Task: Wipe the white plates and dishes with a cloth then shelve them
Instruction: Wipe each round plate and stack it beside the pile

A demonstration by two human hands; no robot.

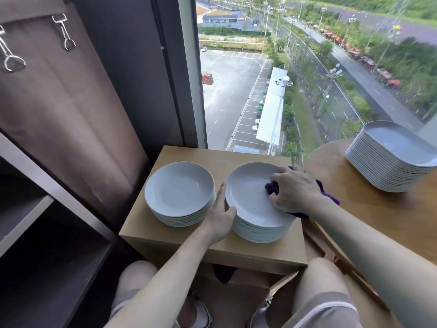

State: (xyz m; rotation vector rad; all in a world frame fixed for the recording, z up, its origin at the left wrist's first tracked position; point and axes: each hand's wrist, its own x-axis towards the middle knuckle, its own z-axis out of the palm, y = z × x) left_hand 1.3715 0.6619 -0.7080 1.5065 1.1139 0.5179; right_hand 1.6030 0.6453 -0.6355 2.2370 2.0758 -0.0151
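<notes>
Window-side corner, seen from the head camera: a small square wooden table (pixel 189 245) is standing against the glass.

Two stacks of round white plates are sitting on it, side by side and not quite touching. On the right stack (pixel 260 233), nearer the right edge of the table, the top plate (pixel 246 192) is lying slightly off-centre on the plates below.

The right hand (pixel 295 190) is bunching a purple cloth (pixel 272 188) in curled fingers and pressing it onto the right part of that plate. Cloth ends are hanging out past the wrist.

The left hand (pixel 221 216) is gripping the plate's left rim, with the thumb lying over the edge and the fingers reaching into the gap between the stacks.

The left stack (pixel 179 188) is sitting untouched.

To the right, a round wooden table (pixel 378 209) is carrying a tall stack of square white dishes (pixel 390 162), well apart from both hands.

To the left, a dark shelf unit (pixel 35 209) is showing open compartments. Behind it a brown curtain (pixel 59 102) is hanging with metal clips (pixel 63 31) near its top.

The person's knees are showing below the table.

Beyond the window (pixel 236 91), a car park and a road are lying far below.
</notes>
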